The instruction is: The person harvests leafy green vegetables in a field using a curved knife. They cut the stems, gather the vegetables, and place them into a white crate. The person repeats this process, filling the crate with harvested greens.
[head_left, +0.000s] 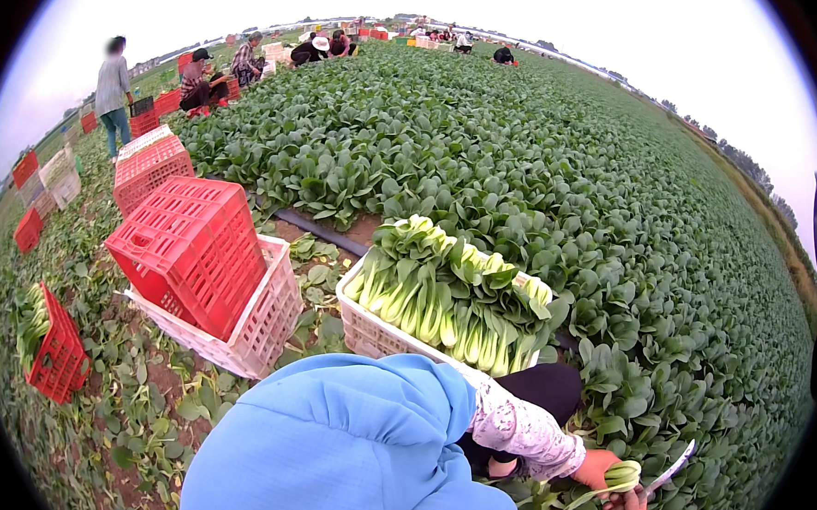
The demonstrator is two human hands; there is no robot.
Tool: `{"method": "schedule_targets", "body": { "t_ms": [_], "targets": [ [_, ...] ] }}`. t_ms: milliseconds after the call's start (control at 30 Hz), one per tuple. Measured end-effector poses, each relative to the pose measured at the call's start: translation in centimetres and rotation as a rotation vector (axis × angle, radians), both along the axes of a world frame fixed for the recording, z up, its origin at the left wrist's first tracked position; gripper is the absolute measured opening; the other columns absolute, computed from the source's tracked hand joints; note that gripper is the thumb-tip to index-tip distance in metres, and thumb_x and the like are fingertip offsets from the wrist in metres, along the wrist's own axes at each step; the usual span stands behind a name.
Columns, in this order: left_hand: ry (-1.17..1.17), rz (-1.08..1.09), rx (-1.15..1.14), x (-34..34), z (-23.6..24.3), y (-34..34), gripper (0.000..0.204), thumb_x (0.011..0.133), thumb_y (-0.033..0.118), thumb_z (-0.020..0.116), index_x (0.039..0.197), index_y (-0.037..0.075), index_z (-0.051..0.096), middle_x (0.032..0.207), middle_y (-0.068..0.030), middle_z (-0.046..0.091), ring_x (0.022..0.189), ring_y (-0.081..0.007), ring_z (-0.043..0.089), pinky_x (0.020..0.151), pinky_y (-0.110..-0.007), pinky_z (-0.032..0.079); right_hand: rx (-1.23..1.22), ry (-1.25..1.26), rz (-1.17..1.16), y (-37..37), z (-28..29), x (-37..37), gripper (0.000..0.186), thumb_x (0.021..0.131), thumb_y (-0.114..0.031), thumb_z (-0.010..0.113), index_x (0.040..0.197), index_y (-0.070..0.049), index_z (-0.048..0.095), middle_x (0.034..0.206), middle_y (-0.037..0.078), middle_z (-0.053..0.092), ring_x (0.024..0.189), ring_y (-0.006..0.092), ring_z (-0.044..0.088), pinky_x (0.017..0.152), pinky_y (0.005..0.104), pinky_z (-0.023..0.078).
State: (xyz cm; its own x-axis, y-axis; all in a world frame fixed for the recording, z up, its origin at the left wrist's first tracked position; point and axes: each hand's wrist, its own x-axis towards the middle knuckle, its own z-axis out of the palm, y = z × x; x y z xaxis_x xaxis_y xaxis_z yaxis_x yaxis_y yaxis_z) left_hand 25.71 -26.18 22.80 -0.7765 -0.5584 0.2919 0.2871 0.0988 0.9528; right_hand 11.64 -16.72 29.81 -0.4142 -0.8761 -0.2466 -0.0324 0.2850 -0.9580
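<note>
At the lower right, my left hand (595, 470), in a white floral sleeve, is closed around a small bok choy (623, 474). Its pale green base faces right and thin stalks trail down to the left. Just below, my right hand (629, 505) is partly cut off by the lower edge and closed on a knife (671, 468). The handle is hidden in the fingers; the curved blade points up and right, beside the bok choy's base. Beyond my sleeve stands a pale crate (368, 336) heaped with rows of bok choy (466, 289).
A red crate (191, 248) rests tilted in a pale pink crate (269, 322) at left. Farther left, another red crate (58, 352) holds greens. Dense leafy rows (668, 269) cover the right side. A dark hose (315, 230) crosses the soil. Several people work among crates far off.
</note>
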Motion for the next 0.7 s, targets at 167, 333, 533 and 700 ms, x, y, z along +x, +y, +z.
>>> {"method": "schedule_targets", "body": {
  "t_ms": [167,333,533,700],
  "targets": [
    [0.001,-0.064,0.356,-2.7,-1.3,1.6,0.044,0.067,0.002,0.07,0.11,0.009,0.065,0.085,0.0001,0.067,0.077,-0.0104,0.062,0.07,-0.028,0.052,-0.055,0.052,-0.046,0.7,-3.0,-2.7,0.032,0.095,-0.024,0.049,0.117,-0.002,0.059,0.093,0.01,0.062,0.074,0.0221,0.056,0.065,0.0333,0.048],
    [-0.231,0.497,-0.387,-1.5,-6.6,-6.2,0.022,0.072,0.019,0.069,0.09,0.007,0.064,0.076,-0.0115,0.065,0.072,-0.0231,0.063,0.067,-0.038,0.049,-0.398,-0.357,-0.075,1.5,-4.8,-5.4,0.026,0.088,-0.011,0.059,0.111,-0.001,0.053,0.087,0.006,0.061,0.063,0.0108,0.055,0.047,0.0206,0.04],
    [-0.421,0.68,0.524,1.3,-17.5,-6.9,0.031,0.072,0.015,0.075,0.093,-0.006,0.065,0.08,-0.0122,0.068,0.068,-0.0215,0.066,0.064,-0.033,0.052,-0.464,-0.309,-0.253,6.6,-11.2,-10.5,0.028,0.089,-0.012,0.061,0.114,0.0,0.055,0.092,0.009,0.064,0.071,0.0131,0.059,0.058,0.0237,0.044],
    [-0.593,0.397,0.537,-1.3,-18.6,-1.4,0.021,0.079,0.012,0.069,0.094,-0.001,0.063,0.079,-0.0102,0.067,0.065,-0.0201,0.064,0.059,-0.033,0.052,-0.31,-0.503,-0.598,11.3,-19.7,-10.0,0.023,0.089,-0.008,0.059,0.11,-0.001,0.054,0.089,0.009,0.063,0.068,0.0142,0.059,0.056,0.0258,0.045]
  ]
}}
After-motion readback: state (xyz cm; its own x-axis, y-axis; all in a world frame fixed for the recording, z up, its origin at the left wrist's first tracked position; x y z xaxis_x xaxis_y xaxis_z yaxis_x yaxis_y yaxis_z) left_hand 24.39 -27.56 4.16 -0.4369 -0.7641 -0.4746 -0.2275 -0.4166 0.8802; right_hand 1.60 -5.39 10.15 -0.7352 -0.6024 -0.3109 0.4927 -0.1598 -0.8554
